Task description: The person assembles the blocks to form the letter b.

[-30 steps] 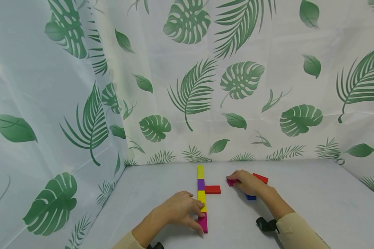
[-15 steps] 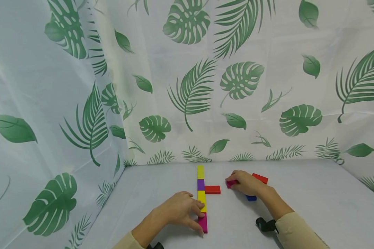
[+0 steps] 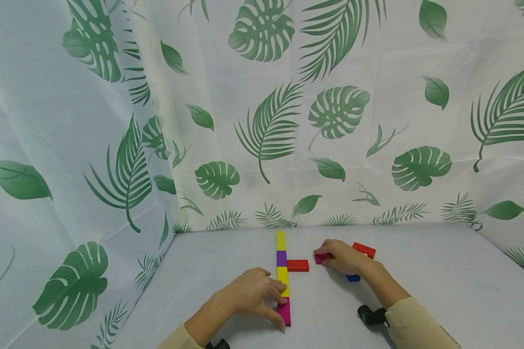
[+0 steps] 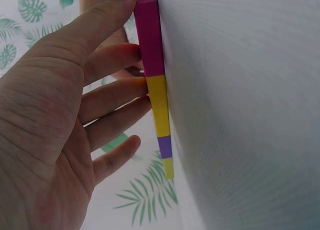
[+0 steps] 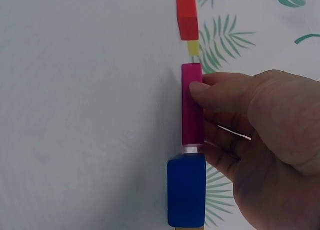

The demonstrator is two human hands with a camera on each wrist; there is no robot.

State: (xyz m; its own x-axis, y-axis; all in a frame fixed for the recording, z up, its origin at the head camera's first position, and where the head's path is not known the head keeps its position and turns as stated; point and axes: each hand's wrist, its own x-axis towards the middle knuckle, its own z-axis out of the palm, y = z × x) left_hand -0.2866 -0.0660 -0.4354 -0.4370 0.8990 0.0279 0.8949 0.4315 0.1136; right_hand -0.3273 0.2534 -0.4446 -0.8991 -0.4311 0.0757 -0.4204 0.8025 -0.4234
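Note:
My left hand (image 3: pixel 253 294) rests on a row of blocks, its thumb at the near end of a magenta block (image 4: pixel 151 39) and its fingertips on that block and the near yellow block (image 4: pixel 159 107). Beyond them the row runs through a purple block (image 3: pixel 281 259) to a far yellow block (image 3: pixel 281 241). A red block (image 3: pixel 298 265) juts rightward beside the purple one. Farther right, my right hand (image 3: pixel 342 255) pinches a second magenta block (image 5: pixel 192 115) between thumb and fingers, low at the table surface, apart from the red block.
A blue block (image 5: pixel 186 192) lies close by the right hand, partly hidden by it in the head view. Behind that hand sits another red block (image 3: pixel 365 249), with a yellow-orange bit showing under it. Leaf-printed cloth (image 3: pixel 270 194) closes off the table's back and left.
My right hand has slid slightly left with the magenta block, nearer the jutting red block. More of the yellow-orange bit behind it shows. The left hand has stayed in place.

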